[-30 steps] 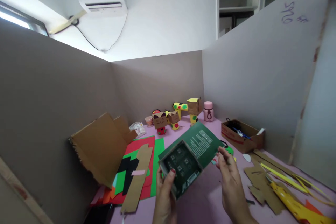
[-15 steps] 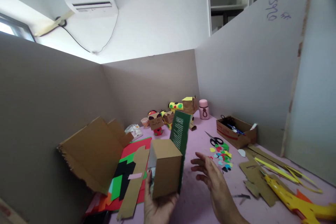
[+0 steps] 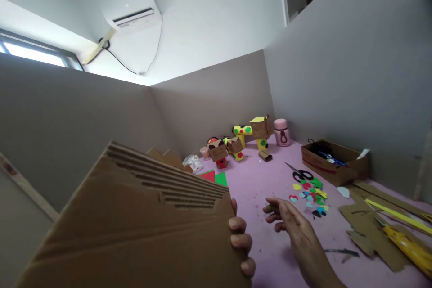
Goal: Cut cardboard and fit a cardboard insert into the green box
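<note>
One cardboard box [image 3: 135, 225] in left hand [image 3: 241, 245]; one scissors [image 3: 302, 174]

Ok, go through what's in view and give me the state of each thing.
cardboard sheet: held up in the left hand, close to the camera
right hand: open, empty, above the pink table
scissors: lying flat, blades together
brown box: open, pens inside
pink bottle: upright, lid on
glue gun: lying on its side

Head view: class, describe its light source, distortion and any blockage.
In the head view, daylight glares from the window upper left; the wide lens skews the partition walls; the cardboard sheet, held close in the left hand, blocks the lower left.
</note>
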